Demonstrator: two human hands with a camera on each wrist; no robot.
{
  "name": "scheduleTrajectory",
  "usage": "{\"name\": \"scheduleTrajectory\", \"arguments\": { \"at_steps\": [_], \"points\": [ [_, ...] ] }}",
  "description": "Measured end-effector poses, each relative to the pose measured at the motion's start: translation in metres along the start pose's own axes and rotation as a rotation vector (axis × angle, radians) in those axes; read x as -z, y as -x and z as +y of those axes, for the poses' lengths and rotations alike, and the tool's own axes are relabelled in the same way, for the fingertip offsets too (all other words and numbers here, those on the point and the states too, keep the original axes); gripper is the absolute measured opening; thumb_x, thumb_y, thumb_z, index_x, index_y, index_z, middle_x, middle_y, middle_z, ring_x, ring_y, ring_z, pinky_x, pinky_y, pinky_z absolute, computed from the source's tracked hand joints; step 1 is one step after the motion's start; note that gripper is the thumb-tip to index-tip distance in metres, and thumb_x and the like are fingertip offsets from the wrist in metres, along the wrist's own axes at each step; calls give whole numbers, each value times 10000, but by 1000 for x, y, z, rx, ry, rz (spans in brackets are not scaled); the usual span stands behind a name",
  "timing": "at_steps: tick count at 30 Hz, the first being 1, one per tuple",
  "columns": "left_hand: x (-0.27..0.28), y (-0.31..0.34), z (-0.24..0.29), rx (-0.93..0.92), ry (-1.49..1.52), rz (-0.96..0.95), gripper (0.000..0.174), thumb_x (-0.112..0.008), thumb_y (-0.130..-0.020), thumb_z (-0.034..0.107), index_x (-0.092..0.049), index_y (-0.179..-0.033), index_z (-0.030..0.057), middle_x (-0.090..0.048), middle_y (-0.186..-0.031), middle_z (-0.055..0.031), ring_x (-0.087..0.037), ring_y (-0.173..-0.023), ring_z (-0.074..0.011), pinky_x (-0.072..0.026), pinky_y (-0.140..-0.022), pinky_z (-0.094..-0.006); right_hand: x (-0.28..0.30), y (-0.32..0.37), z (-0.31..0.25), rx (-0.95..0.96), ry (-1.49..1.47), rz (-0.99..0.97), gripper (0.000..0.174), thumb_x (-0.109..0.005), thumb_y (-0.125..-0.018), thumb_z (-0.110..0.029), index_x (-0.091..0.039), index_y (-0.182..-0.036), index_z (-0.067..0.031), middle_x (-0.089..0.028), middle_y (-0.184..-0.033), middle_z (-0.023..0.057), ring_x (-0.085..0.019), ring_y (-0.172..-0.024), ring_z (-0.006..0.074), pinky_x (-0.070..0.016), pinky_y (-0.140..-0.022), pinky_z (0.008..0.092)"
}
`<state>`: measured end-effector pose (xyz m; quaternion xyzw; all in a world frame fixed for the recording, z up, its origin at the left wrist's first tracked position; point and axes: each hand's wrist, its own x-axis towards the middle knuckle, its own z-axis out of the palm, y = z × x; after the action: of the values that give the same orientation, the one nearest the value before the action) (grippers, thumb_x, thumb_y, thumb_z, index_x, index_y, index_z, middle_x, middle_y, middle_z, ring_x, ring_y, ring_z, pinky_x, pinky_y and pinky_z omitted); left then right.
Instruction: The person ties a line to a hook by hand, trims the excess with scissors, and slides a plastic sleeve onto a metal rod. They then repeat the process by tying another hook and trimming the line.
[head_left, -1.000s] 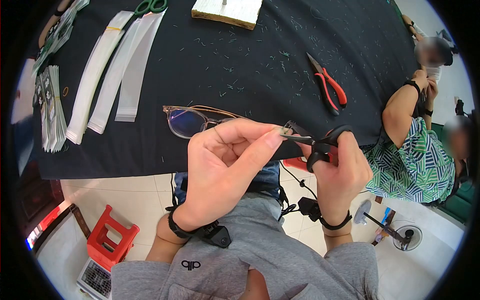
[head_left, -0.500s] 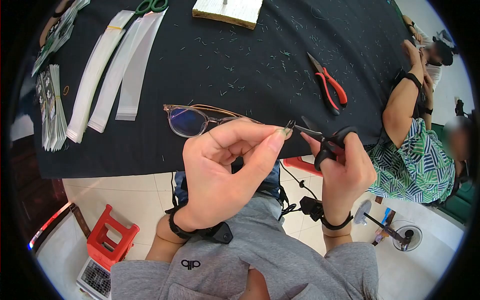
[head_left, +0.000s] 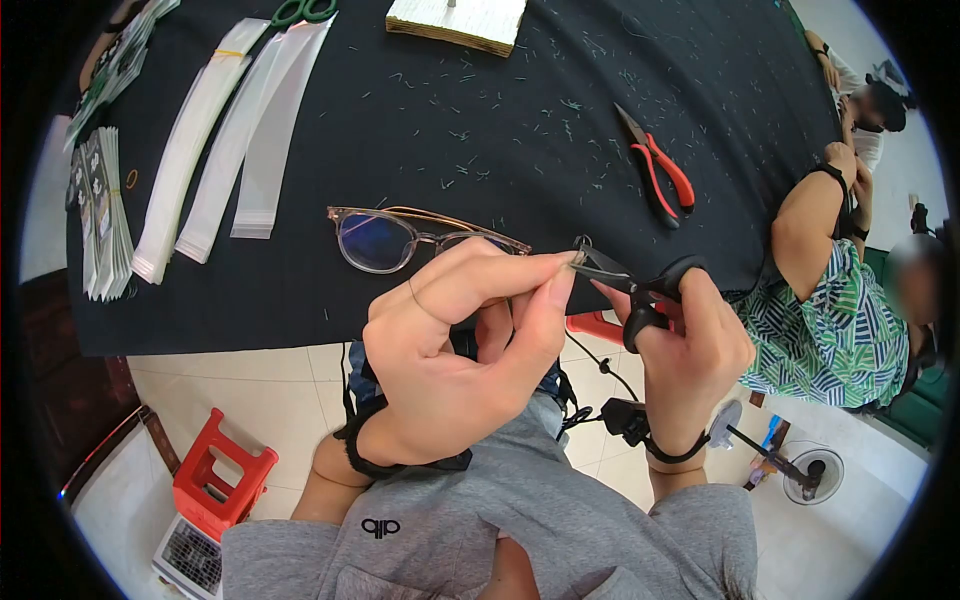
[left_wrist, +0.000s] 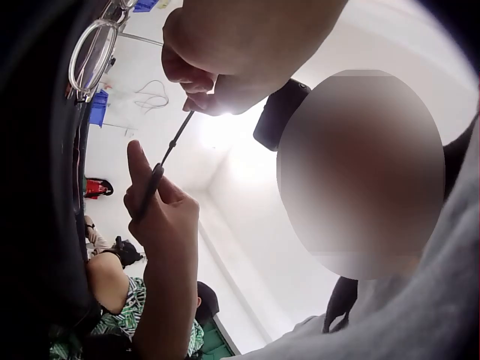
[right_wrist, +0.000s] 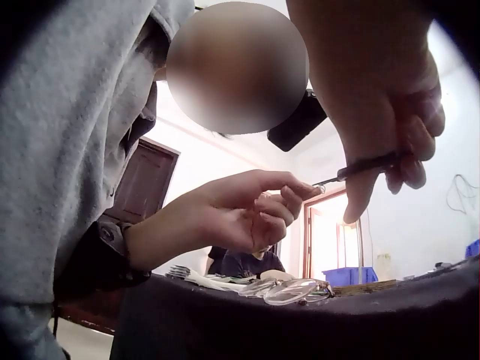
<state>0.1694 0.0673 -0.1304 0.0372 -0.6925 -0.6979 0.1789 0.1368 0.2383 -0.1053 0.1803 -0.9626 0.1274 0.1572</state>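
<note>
In the head view the left hand [head_left: 465, 335] pinches a tiny wiry item [head_left: 582, 245] between thumb and forefinger; its exact shape is too small to tell. The right hand [head_left: 695, 340] has its fingers through the handles of small black scissors [head_left: 645, 292]. Their blades point left and reach the left fingertips, beside the tiny item. The right wrist view shows the scissors [right_wrist: 367, 165] meeting the left hand's [right_wrist: 232, 210] fingertips. Side-on in the left wrist view, the scissors [left_wrist: 154, 184] extend from the right hand [left_wrist: 169, 217] to the left fingertips.
Eyeglasses [head_left: 375, 240] lie just beyond the left hand. Red-handled pliers [head_left: 655, 170], a wooden block [head_left: 455, 22], green-handled scissors [head_left: 303, 10], clear plastic sleeves [head_left: 190, 160] and scattered thread bits are on the black cloth [head_left: 400, 150]. Another person [head_left: 830, 270] sits at the right.
The scissors first drew back right from the left fingertips, then returned to them. The left hand has turned slightly, its fingers shifting around the pinch. The person at the right moved an arm.
</note>
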Motion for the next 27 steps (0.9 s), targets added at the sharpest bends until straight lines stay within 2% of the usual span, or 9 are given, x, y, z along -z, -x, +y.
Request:
{"name": "scheduleTrajectory", "arguments": {
  "at_steps": [5,27],
  "points": [
    [4,-2,-2,8,-3,-6,147,-650,-802,-88,-683,-936,-39,-612,-740,-35,-477,-613,-44,-344,-534,-174,-3,-1,-1,-4,-10,-24,283,-761,-539,-31,-545,-720,-48,-512,-625,49,-434,-462,191,-343,-459,290],
    [6,-1,-5,-33,-26,-6,180,-656,-775,-125,-682,-923,-27,-585,-711,-17,-459,-585,-38,-324,-519,-174,-2,3,-3,17,6,-52,242,-763,-593,-35,-540,-686,-47,-486,-571,70,-427,-452,194,-338,-450,294]
  ]
}}
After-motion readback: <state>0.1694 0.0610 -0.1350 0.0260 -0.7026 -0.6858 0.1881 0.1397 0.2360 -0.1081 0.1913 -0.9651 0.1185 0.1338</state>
